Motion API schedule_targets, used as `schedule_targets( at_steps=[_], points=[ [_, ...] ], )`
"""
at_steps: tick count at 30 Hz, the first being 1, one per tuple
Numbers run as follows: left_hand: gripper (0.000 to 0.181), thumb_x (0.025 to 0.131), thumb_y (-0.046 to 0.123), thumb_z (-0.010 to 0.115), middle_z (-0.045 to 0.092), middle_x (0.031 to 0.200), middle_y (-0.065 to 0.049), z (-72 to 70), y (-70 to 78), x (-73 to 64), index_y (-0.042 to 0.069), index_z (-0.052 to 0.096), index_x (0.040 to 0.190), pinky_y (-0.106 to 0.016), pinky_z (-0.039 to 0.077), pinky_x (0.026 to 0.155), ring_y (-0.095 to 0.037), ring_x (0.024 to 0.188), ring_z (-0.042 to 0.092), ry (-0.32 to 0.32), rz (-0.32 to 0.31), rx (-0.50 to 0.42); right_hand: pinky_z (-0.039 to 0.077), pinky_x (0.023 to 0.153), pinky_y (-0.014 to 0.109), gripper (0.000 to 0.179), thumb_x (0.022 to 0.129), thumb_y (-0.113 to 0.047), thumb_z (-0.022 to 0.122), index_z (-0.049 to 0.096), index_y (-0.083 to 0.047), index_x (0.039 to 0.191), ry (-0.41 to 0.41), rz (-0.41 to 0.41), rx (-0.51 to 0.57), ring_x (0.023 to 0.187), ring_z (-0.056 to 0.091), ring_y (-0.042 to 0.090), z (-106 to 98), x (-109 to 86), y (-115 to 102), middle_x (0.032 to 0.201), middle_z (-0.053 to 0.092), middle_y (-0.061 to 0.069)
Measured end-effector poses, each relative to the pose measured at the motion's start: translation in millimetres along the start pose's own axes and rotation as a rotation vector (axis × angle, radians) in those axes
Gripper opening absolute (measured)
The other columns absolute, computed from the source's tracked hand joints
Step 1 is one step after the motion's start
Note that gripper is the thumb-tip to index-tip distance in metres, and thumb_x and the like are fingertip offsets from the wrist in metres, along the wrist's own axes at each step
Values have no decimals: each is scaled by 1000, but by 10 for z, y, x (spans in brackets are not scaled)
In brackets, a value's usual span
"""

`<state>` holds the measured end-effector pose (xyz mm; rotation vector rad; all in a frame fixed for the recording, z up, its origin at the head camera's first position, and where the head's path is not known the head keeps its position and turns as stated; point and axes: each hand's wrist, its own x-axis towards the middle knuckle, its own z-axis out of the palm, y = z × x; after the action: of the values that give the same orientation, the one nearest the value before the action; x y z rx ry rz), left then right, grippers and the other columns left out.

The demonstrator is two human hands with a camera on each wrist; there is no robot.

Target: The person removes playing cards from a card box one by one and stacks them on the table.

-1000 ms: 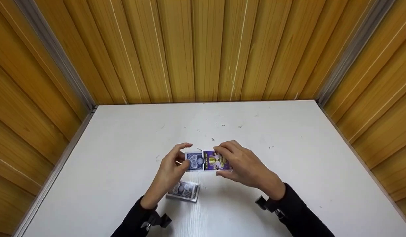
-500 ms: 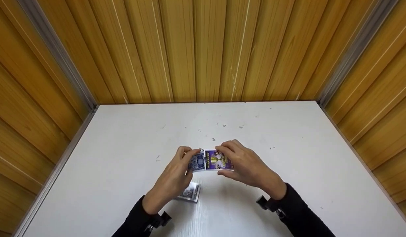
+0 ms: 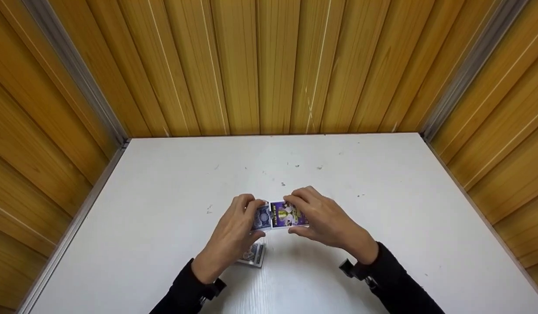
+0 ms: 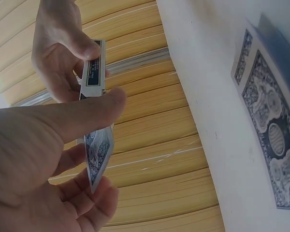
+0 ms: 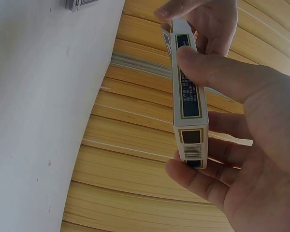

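My right hand [image 3: 328, 218] grips a purple playing-card box [image 3: 282, 214] with a gold trophy on its front, thumb along one narrow side and fingers along the other. From the box's left end stick out blue-backed playing cards [image 3: 262, 217], held by my left hand [image 3: 229, 235] between thumb and fingers. In the left wrist view, the thumb crosses in front of these cards [image 4: 97, 152]. How many there are is hidden. A deck of blue-backed cards [image 3: 253, 255] lies on the table below my left hand, which partly covers it in the head view.
The white table [image 3: 173, 174] carries small dark marks. Wood-patterned walls [image 3: 273, 65] close it off at the back and both sides, with grey metal strips [image 3: 452, 78] in the corners.
My left hand has moved right and closed over the protruding cards, covering more of them and of the deck. The box and right hand have hardly moved.
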<state>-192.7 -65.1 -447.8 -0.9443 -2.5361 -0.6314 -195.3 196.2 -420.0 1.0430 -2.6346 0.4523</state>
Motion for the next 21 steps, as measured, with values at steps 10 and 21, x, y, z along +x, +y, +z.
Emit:
schedule_targets(
  at_steps=[10,21],
  points=[
    [74,75,-12,83,50,128,-17,-134,-125,-35,-2,55,143,-32,56,89,-28,115,54,35,13,-38,55,82,35,70,82,-34,90,60,-4,138,58,41,-5,112,58,21,-112,-24,121,128,60,9],
    [67,73,-23,72,54,124,-17,-275,-282,-72,-1,55,134,-39,55,88,-30,112,56,-104,-5,-37,55,84,39,70,79,-34,92,62,-3,135,121,94,-14,114,60,24,-259,-72,246,127,61,10]
  ],
)
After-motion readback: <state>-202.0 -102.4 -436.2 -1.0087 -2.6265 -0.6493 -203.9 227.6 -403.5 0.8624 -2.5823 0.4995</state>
